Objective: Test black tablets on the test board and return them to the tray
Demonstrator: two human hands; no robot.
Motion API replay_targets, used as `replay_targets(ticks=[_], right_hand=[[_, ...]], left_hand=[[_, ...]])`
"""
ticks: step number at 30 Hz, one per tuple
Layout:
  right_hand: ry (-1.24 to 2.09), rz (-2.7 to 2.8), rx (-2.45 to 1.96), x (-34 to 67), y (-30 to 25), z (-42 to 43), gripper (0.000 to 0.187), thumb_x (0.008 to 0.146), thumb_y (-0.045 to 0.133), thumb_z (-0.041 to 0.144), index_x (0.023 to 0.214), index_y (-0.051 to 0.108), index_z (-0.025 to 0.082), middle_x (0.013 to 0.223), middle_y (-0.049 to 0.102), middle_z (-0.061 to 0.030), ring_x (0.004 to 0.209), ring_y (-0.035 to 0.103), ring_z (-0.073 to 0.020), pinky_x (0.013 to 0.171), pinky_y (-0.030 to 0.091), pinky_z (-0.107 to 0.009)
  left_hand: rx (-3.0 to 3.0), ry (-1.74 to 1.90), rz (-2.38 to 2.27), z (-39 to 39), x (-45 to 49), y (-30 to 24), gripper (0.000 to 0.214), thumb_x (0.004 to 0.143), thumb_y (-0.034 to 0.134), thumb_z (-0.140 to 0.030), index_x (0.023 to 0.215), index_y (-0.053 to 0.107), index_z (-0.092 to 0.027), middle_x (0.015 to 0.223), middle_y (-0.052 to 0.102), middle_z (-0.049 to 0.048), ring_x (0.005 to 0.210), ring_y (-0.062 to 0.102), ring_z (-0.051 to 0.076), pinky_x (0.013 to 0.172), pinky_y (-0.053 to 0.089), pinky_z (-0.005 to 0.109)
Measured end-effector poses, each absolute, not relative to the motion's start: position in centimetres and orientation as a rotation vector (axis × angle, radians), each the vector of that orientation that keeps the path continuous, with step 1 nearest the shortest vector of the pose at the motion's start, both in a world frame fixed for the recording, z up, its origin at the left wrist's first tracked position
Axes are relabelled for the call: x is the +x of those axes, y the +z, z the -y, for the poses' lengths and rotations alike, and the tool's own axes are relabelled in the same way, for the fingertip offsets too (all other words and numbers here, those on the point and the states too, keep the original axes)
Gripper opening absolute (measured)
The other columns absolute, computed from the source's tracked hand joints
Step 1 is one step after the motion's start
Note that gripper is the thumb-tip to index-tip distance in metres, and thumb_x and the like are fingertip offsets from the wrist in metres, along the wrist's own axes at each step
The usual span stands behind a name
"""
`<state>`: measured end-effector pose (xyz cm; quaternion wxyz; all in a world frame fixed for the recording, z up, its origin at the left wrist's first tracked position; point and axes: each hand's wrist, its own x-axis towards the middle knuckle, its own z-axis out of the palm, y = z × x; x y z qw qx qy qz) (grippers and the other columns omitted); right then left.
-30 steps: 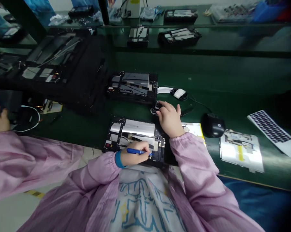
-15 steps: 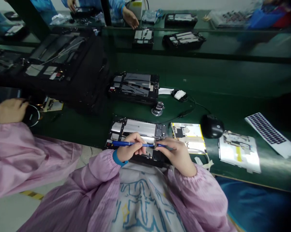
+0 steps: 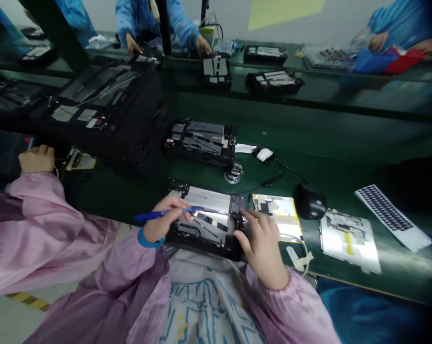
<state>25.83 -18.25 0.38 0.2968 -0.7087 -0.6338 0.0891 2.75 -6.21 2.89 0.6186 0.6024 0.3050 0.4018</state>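
Two hands over the open tablet (image 3: 201, 220), yes?

Yes. The left hand (image 3: 160, 220) is closed on a blue pen (image 3: 167, 213), pinching it between thumb and fingers above the tablet's silver panels.

And the right hand (image 3: 263, 249)?

Curled, with its fingertips (image 3: 249, 217) on the tablet's right side. Whether it's really gripping there, I can't tell.

Where's the tablet lying?

Flat at the near edge of the green worktop (image 3: 130, 196), straight in front of the person's chest, its open back showing silver panels and black strips.

What's around it?

Just to the right lies a thin panel with yellow tape (image 3: 277, 217), then a black computer mouse (image 3: 309, 201). Directly beyond sits a small metal gadget on a round base (image 3: 233, 173), and past that a second open tablet (image 3: 201, 142).

Anyone else close by?

A co-worker's hand (image 3: 37, 159), coming from a pink sleeve (image 3: 33, 229), rests well off to the left. Across the far worktop, people in blue sleeves (image 3: 140, 19) handle more tablets.
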Motion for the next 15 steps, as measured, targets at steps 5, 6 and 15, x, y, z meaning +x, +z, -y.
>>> replay_targets(ticks=[5,6,15], right_hand=[[0.195,1.694,-2.054,25.2,-2.6,19.6,0.057,0.092,0.036,0.058,0.115,0.060,0.011,0.146,0.037,-0.0211,0.141,0.014,-0.0444,0.104,0.007,-0.076],[0.260,1.641,-2.020,25.0,-2.8,19.7,0.056,0.092,0.036,0.056,0.118,0.059,0.011,0.149,0.034,-0.0202,0.143,0.010,-0.0432,0.104,0.005,-0.076],[0.962,0.550,-1.382,29.4,3.8,13.5,0.066,0.075,0.070,0.042,0.136,0.046,0.032,0.131,0.057,-0.0051,0.110,0.061,-0.0212,0.094,0.051,-0.036]], left_hand=[[1.066,1.114,-0.949,4.3,-1.7,1.2,0.022,0.076,0.067,-0.037,0.072,0.055,-0.019,0.064,0.070,0.0051,0.110,0.063,0.032,0.105,0.034,0.055],[1.001,1.123,-0.920,4.4,-1.9,1.0,0.024,0.074,0.069,-0.039,0.071,0.056,-0.019,0.061,0.068,0.0040,0.105,0.065,0.034,0.105,0.034,0.056],[0.619,1.508,-0.656,2.7,0.9,3.6,0.019,0.070,0.064,-0.035,0.068,0.052,-0.021,0.059,0.068,-0.0025,0.088,0.071,0.028,0.104,0.039,0.055]])
